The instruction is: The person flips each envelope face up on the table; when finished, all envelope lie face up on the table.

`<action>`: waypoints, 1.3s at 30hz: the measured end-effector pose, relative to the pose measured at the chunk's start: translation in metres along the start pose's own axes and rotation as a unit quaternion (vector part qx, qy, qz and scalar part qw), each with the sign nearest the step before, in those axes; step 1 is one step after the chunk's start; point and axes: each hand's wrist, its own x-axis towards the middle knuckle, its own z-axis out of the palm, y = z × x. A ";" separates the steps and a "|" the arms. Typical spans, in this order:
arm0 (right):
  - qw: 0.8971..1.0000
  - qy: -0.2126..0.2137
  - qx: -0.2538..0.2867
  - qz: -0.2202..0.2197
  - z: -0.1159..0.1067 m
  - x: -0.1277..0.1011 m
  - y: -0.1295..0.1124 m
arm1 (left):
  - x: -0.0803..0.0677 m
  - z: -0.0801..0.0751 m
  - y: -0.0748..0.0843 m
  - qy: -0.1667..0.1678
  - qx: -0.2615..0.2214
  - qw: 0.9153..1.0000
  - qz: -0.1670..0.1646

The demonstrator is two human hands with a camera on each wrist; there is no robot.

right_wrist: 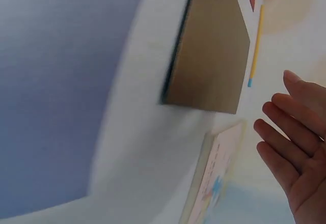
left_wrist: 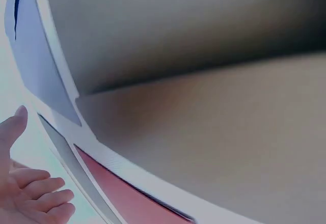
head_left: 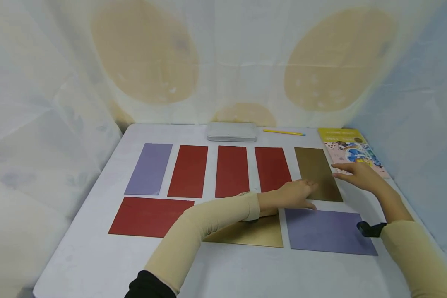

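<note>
Left hand (head_left: 296,193), nearer, fingers outstretched over smooth gold-brown rectangular card (head_left: 318,170) lying at its two o'clock; touch unclear. Right hand (head_left: 359,175), loose-fingered, empty, has card at nine. Long axis: roughly eleven-to-five.

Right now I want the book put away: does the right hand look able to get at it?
Probably yes: the right hand holds nothing and is close to the near end of the book, with nothing apparently lying on it or blocking the way.
</note>
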 end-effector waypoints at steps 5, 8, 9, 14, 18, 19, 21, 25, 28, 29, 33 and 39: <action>1.000 -0.017 0.005 -0.006 -0.008 0.037 -0.002 | 0.018 0.007 -0.004 -0.001 0.034 0.999 -0.034; 1.000 -0.027 0.012 -0.004 -0.009 0.055 -0.003 | 0.025 0.009 -0.006 -0.007 0.047 0.998 -0.049; 1.000 -0.029 0.011 -0.002 -0.008 0.061 -0.003 | 0.026 0.010 -0.006 -0.010 0.049 0.997 -0.056; 0.999 -0.040 0.008 0.013 -0.002 0.085 0.000 | 0.030 0.015 -0.008 -0.028 0.052 0.994 -0.087; 0.999 -0.039 0.011 0.007 0.001 0.100 -0.001 | 0.030 0.017 -0.009 -0.025 0.053 0.995 -0.087; 0.999 -0.038 0.012 0.003 0.001 0.103 -0.002 | 0.029 0.017 -0.009 -0.024 0.053 0.995 -0.086; 0.999 -0.039 0.015 0.000 0.002 0.107 -0.004 | 0.028 0.017 -0.009 -0.019 0.055 0.995 -0.085; 0.999 -0.051 0.007 0.006 0.004 0.113 -0.004 | 0.026 0.016 -0.007 -0.009 0.062 0.995 -0.073; 0.998 -0.064 -0.001 0.014 0.007 0.115 -0.001 | 0.023 0.015 -0.005 -0.005 0.061 0.996 -0.062; 0.998 -0.066 -0.002 0.016 0.008 0.116 0.000 | 0.022 0.015 -0.004 -0.003 0.061 0.997 -0.057; 0.998 -0.067 -0.010 0.017 0.010 0.116 0.003 | 0.021 0.016 -0.002 0.007 0.080 0.996 -0.038; 0.998 -0.060 -0.021 0.017 0.012 0.114 0.003 | 0.018 0.017 0.001 0.019 0.121 0.992 -0.021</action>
